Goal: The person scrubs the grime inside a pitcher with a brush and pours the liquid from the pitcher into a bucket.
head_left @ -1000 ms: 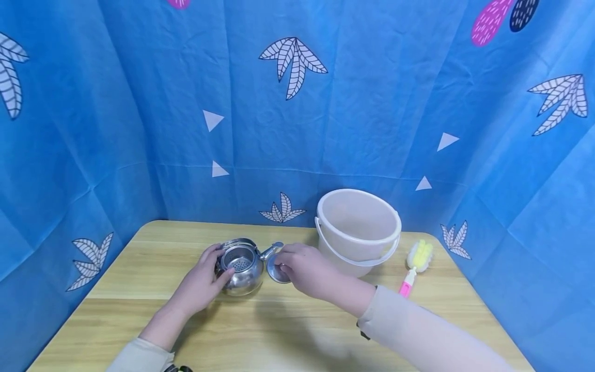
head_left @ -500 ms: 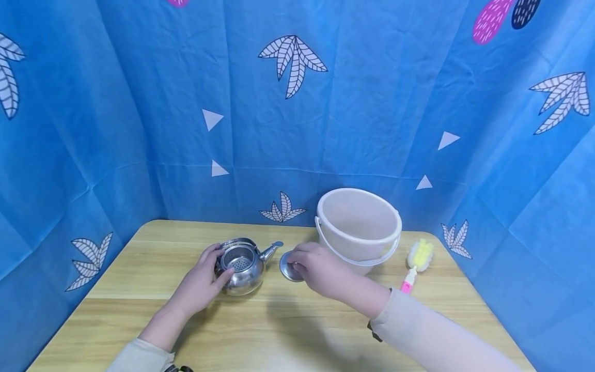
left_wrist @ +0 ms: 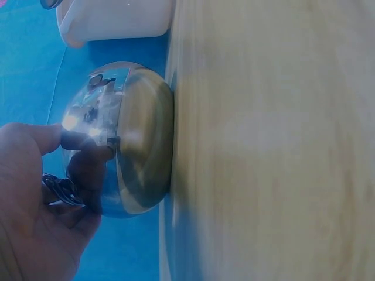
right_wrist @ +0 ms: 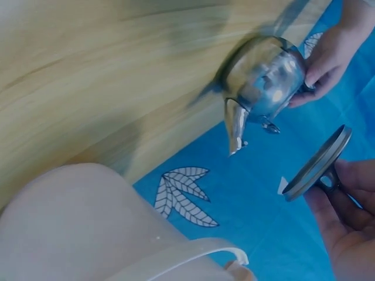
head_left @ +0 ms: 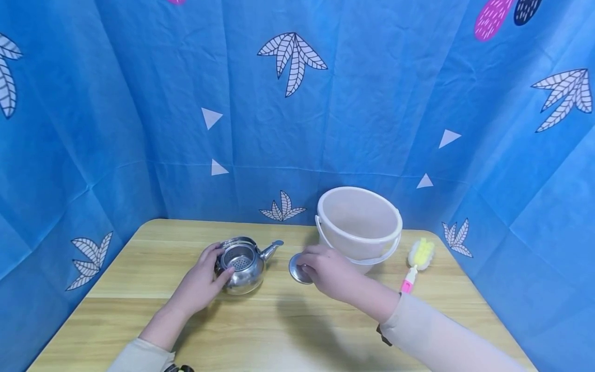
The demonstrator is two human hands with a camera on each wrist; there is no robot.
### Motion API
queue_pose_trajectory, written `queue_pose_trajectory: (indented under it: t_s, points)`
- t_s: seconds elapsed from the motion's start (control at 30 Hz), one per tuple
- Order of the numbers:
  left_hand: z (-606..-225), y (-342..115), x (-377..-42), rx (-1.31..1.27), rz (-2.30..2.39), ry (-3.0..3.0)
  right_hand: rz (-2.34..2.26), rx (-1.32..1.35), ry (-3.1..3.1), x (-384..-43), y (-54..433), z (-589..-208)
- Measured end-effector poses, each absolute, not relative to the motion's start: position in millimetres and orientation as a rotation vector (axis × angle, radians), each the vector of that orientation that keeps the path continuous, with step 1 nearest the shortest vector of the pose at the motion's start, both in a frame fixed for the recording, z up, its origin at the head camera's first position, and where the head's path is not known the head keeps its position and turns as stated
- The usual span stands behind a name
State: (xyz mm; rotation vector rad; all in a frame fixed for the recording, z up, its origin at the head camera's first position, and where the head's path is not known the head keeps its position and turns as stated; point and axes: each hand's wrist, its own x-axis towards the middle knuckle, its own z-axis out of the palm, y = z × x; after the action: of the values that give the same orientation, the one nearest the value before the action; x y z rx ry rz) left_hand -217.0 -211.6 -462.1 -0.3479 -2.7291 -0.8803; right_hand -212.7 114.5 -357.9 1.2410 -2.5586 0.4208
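"Metal, polished to a mirror finish: where is the teapot (head_left: pixel 246 282), and how is it secured?"

"Upright on the table (head_left: pixel 223 336), left of the white bucket (head_left: pixel 341 248). The left hand (head_left: pixel 200 281) grips its side, thumb on the near shoulder, fingers curled around the far side."

"State the condition of the right hand (head_left: pixel 331 271)."

"It pinches the lid (head_left: pixel 295 269) by its knob (right_wrist: pixel 334 175). The lid is off the teapot, tilted, and apart from the spout (head_left: pixel 270 251), between spout and bucket."

"How is the step best performed?"

"The step appears to be handling the loose lid while bracing the teapot. Maintain a firm pinch; smooth metal may slip. Allow clearance at the spout and at the bucket wall, since a knock could dislodge the lid. Brace lightly; excess side force could slide the teapot."

"Describe the parts."

"Body: squat, rounded, reflecting the table. Mouth: uncovered, with a perforated strainer (head_left: pixel 241 264) seated inside. Spout: tapered, with a small cap at the tip. Lid: shallow disc, distinct rim."
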Motion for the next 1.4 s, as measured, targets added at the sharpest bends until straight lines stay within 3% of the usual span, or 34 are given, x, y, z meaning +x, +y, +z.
queue_pose_trajectory:
  t_s: [1.4]
  points:
    - [-459,-211,-216,-0.329,-0.885,-2.757,0.356,1.207,-2.513,-202,159,-386]
